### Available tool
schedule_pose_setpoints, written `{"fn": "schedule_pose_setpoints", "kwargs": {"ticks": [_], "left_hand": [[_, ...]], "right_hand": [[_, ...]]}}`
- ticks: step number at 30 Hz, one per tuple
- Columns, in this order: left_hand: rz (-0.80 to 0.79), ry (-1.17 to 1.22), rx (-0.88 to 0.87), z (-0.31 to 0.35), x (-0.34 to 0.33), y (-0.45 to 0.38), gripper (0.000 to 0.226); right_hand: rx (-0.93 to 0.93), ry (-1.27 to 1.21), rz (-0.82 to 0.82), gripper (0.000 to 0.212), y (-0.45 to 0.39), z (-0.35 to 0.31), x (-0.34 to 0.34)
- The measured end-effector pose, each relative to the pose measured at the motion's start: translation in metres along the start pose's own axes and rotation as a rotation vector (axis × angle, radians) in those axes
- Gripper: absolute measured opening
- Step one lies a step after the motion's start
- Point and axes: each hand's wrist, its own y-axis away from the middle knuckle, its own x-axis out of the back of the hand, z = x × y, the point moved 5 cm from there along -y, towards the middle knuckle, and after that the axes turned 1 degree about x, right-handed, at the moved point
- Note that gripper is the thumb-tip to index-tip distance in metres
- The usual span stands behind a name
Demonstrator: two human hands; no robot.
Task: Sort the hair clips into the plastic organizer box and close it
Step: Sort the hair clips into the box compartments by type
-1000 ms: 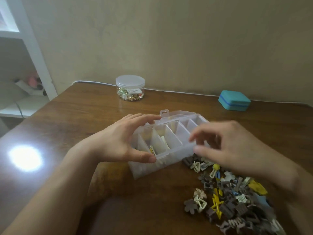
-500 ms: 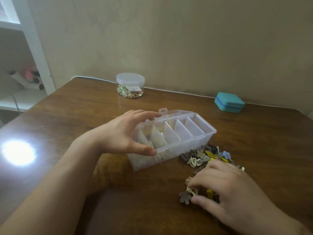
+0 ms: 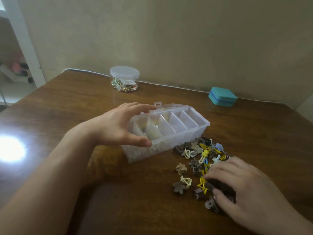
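Observation:
A clear plastic organizer box (image 3: 194, 131) stands open mid-table, its lid lying back behind it. Its row of compartments runs left to right; a couple of pale clips show in the left ones. My left hand (image 3: 116, 128) grips the box's left end, thumb on the front rim and fingers over the back rim. To the right of the box lies a pile of small hair clips (image 3: 198, 153) in brown, beige, yellow and blue. My right hand (image 3: 237, 189) rests on the near part of the pile, its fingers curled round a dark brown clip (image 3: 220, 185).
A round clear jar (image 3: 124, 78) with small shiny items stands at the table's back. A teal case (image 3: 222, 96) sits at the back right. A white cable runs along the wall edge. White shelving stands at far left. A bright glare spot marks the left tabletop.
My right hand dropped from beside the box's right end down onto the clip pile, then slid right and closed on a dark brown clip. My left hand kept its grip.

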Motion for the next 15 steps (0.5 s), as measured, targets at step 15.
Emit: {"fn": "schedule_pose_setpoints", "kwargs": {"ticks": [15], "left_hand": [[-0.01,0.024,-0.011,-0.001,0.001,0.0,0.095]], "right_hand": [[-0.095,0.003,-0.024,0.043,-0.022,-0.013,-0.009]]}}
